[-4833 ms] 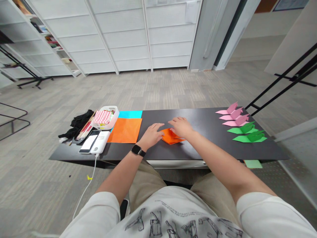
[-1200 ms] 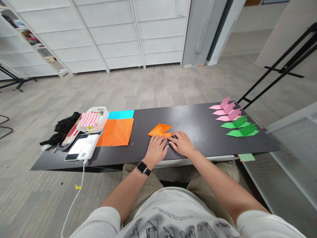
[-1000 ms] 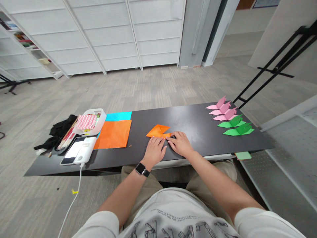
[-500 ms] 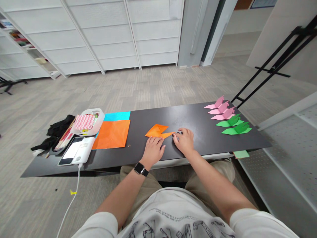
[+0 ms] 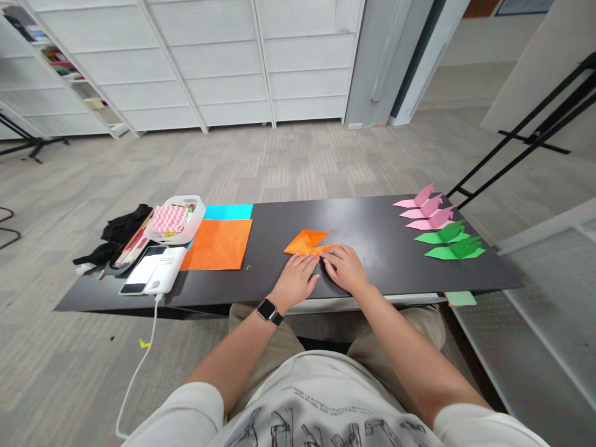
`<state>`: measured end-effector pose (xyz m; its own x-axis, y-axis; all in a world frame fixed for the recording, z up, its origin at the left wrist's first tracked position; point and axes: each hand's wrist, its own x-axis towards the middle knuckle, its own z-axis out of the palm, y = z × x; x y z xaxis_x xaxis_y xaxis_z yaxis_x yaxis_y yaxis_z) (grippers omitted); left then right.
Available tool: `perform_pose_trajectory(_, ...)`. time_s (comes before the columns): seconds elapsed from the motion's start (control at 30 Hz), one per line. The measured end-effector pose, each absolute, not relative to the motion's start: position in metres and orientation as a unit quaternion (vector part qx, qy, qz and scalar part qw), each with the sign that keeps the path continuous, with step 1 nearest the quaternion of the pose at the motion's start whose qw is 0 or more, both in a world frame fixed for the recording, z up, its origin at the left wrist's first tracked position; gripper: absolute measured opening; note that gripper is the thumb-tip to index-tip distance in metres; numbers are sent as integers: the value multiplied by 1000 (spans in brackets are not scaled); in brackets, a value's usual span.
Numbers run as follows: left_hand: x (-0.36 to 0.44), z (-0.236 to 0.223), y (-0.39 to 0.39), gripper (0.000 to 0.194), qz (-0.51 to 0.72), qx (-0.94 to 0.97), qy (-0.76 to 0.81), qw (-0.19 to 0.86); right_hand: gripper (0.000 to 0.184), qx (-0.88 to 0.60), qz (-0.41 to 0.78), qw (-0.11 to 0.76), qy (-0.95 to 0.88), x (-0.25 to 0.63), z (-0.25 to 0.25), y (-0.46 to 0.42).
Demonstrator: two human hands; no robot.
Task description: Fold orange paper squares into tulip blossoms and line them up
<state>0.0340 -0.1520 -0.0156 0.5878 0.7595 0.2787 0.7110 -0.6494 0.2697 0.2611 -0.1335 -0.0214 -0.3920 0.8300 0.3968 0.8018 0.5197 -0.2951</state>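
Note:
A partly folded piece of orange origami paper [image 5: 305, 241] lies on the dark table in front of me, one pointed flap standing out to the left and a narrow strip running right. My left hand [image 5: 297, 279] rests palm down with fingers stretched out, their tips on the paper's near edge. Close beside it, my right hand [image 5: 346, 268] is closed over the narrow right-hand strip, fingers bent and pressed against the paper. The strip's far end is partly hidden under this hand.
Pink folded birds [image 5: 429, 218] and green folded birds [image 5: 455, 249] line the table's right end. On the left lie orange sheets [image 5: 218, 244], blue paper [image 5: 230, 212], a white tub [image 5: 198, 217], a phone [image 5: 142, 270], a corded white power bank [image 5: 165, 270] and black cloth [image 5: 125, 226].
My right hand has shifted left along the paper's narrow strip, nearer my left hand, and its fingers now cover the strip. The whole view has swung slightly left.

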Motion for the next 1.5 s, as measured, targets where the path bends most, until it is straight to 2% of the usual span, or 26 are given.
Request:
perform_pose_trajectory(0.1, 34, -15, -153, 49, 182, 889, 415, 66, 32, -445, 38, 235, -864, 259, -24, -131)
perform_pose_trajectory(0.37, 35, -17, -154, 48, 196, 879, 430, 57, 32, -460, 18, 204, -864, 260, -24, -131)
perform_pose_trajectory(1.13, -39, -8, -140, 39, 162, 854, 494, 29, 30, -473, 15, 192, -859, 260, -28, -130)
perform_pose_trajectory(1.5, -44, -11, -141, 38, 175, 841, 511, 22, 30, -466, 7, 194, -863, 257, -22, -133)
